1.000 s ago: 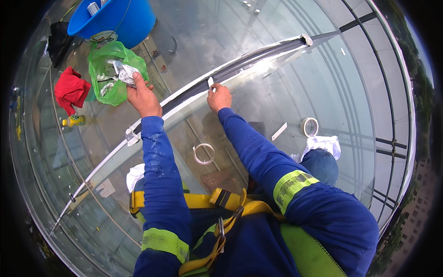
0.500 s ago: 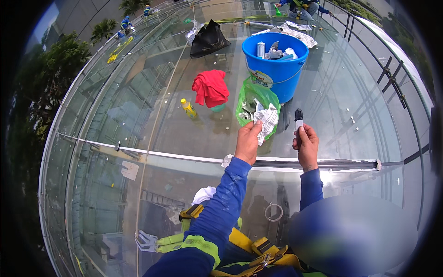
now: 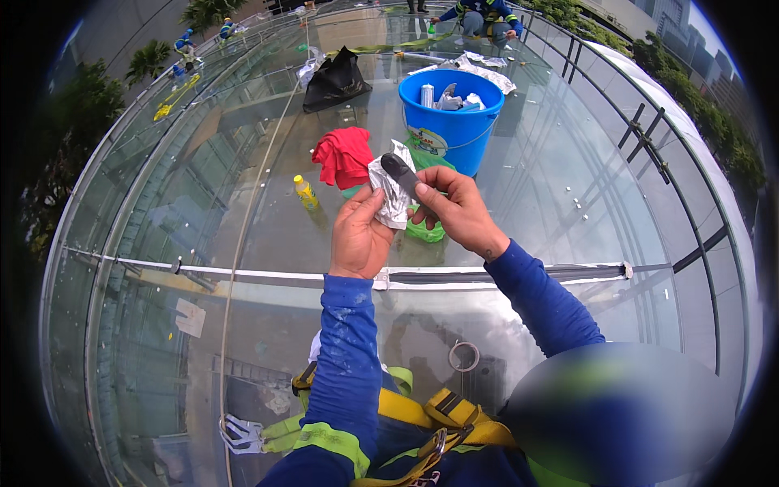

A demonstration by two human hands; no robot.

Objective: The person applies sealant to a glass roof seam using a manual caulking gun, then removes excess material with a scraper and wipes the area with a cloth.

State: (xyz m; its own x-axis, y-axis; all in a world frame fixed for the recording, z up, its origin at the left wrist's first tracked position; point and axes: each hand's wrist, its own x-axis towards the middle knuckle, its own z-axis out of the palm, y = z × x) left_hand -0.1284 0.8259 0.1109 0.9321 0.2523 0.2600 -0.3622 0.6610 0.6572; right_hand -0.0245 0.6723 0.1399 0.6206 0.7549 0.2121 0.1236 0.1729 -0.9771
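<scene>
My left hand (image 3: 359, 239) pinches a crumpled sheet of printed paper (image 3: 391, 199) in front of me. In my right hand (image 3: 458, 207) is a slim flat hand tool (image 3: 400, 173) with a rounded black end; its exact kind is not clear. The black end lies against the paper's upper right part. Behind my hands, partly hidden, a green plastic bag (image 3: 425, 233) sits on the glass. Just beyond it stands a blue bucket (image 3: 468, 134) holding a can and crumpled scraps. A red cloth (image 3: 341, 154) and a yellow bottle (image 3: 305, 193) are to the left.
Glass panels form the surface, crossed by a seam strip (image 3: 487, 276). A rope (image 3: 237, 260) runs along the left, near a harness hook (image 3: 241, 434). A ring-shaped roll (image 3: 464, 355) lies close by. Farther off are a black bag (image 3: 337, 81), railings (image 3: 641, 134) and a person (image 3: 483, 18).
My hands have come together, with the tool now against the paper. The paper has been lifted away from the green bag. The whole view has shifted slightly.
</scene>
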